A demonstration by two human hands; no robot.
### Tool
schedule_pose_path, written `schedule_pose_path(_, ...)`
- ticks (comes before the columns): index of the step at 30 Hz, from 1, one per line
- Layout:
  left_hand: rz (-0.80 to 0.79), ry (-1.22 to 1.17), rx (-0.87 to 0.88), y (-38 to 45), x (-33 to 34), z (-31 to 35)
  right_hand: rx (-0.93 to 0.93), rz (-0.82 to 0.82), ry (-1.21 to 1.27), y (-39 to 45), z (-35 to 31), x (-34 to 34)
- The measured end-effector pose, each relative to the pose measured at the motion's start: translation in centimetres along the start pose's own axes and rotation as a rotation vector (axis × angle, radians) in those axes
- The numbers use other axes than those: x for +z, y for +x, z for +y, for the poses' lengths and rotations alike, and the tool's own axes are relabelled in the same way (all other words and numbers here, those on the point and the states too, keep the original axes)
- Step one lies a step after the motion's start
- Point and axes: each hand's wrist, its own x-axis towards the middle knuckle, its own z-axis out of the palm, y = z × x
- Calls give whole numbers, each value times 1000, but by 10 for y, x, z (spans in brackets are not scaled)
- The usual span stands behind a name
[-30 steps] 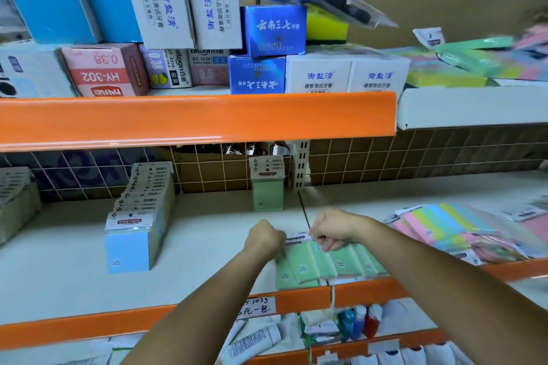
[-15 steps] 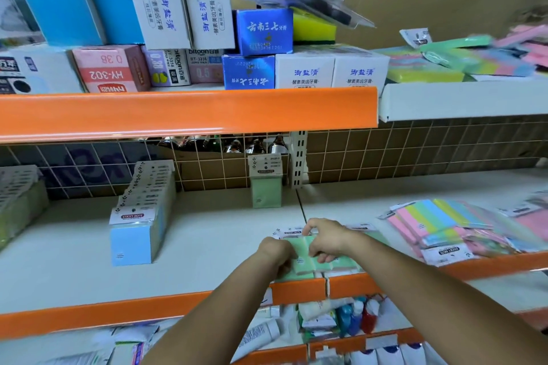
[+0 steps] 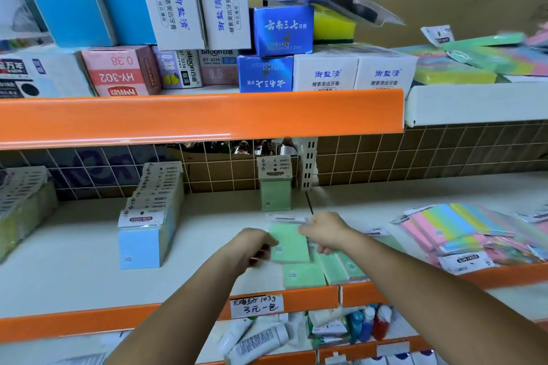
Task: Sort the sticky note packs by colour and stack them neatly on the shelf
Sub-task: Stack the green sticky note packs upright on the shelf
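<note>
We hold a pale green sticky note pack (image 3: 289, 243) between both hands: our left hand (image 3: 252, 246) grips its left edge, our right hand (image 3: 324, 231) pinches its top corner. More green packs (image 3: 323, 271) lie just below our right hand, at the shelf (image 3: 74, 275) front.

Green packs (image 3: 290, 243) sit in clear glossy plastic wrap with paper header cards. The shelf (image 3: 74, 270) looks matt white painted metal; its orange lip (image 3: 178, 118) is glossy. Boxes (image 3: 324, 72) above are smooth cardboard.
</note>
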Motion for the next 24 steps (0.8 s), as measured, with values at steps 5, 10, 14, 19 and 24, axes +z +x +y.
schedule_pose_path(5, 60, -89, 132, 11, 0, 7, -19, -45, 79, 10, -5, 9)
schedule_pose_path(10, 183, -215, 153, 32, 18, 6, -91, 80, -34, 27, -10, 21)
schedule_pose_path(14, 292, -167, 169, 56, 25, 1, -63, 78, -30, 36, -15, 25)
schedule_pose_path(19, 438, -115, 180, 61, 24, 12, -53, 129, 75, 53, -21, 33)
schedule_pose_path(24, 460, -116, 218, 67, 22, 17, -83, 144, 150, 65, -27, 42)
